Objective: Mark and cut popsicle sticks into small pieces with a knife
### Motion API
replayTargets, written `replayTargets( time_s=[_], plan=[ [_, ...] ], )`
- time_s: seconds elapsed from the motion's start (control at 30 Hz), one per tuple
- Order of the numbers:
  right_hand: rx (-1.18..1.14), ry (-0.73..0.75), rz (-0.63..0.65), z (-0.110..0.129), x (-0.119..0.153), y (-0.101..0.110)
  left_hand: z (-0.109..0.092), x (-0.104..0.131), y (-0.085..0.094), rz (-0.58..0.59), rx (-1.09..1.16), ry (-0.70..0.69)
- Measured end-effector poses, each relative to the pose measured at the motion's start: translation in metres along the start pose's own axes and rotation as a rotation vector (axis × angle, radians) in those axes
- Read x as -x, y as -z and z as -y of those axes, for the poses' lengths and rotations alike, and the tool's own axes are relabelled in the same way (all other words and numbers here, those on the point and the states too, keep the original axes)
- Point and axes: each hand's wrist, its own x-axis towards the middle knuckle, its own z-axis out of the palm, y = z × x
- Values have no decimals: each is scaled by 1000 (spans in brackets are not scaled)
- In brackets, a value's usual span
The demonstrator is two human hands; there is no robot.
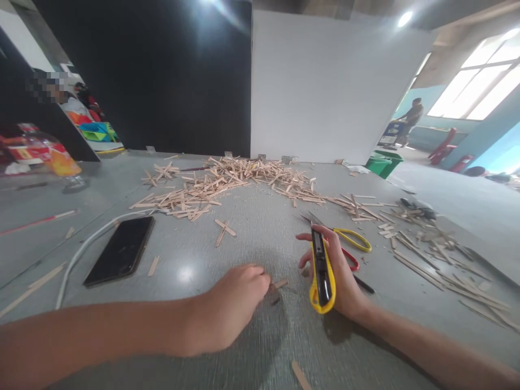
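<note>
My left hand (239, 303) is low over the grey table, its fingers pressed together at one end of a small wooden stick piece (280, 283). What exactly the fingertips pinch is hidden. A yellow and black utility knife (322, 273) lies in my right hand (335, 265), under the thumb or forefinger, with other fingers stretched to the left. Just beyond that hand are scissors with a yellow handle (353, 239) and a red loop (350, 259). Two crossed sticks (225, 232) lie ahead of my left hand.
A large heap of wooden sticks (244, 176) spans the table's back. More long strips (439, 260) are scattered right. At left are a phone (121, 252), a white cable (83, 246) and a bottle (60, 160). Upright panels (317, 86) stand behind; people are in the background.
</note>
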Motion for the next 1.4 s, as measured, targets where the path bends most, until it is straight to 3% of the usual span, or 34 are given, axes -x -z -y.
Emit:
replayTargets(
  time_s=[0.1,0.27,0.47,0.53,0.6,0.7,0.87,0.93,1.1,1.27,1.33,1.4],
  plan=[
    [40,43,19,4,2,0,7,4,0,-22,116,32],
    [-43,82,42,8,4,1,10,9,0,-30,184,-35],
    [70,229,-216,0,0,-6,15,15,-2,-34,111,-42],
    [104,296,-246,0,2,-8,17,13,4,-53,133,-26],
    [137,311,-181,1,4,-9,16,9,16,-116,228,17],
    [144,188,-57,0,6,-8,10,6,46,-187,446,130],
    [141,181,-154,-1,1,-5,1,12,90,-139,731,144],
    [240,237,-170,2,1,-5,1,15,96,-163,755,147],
    [427,533,-140,5,15,-9,1,21,96,-156,753,200],
    [527,553,-94,-2,28,3,0,26,99,-114,707,234],
    [550,636,-12,-2,28,3,0,27,101,-116,675,251],
    [588,608,76,2,25,-1,1,29,104,-119,644,266]
  ],
)
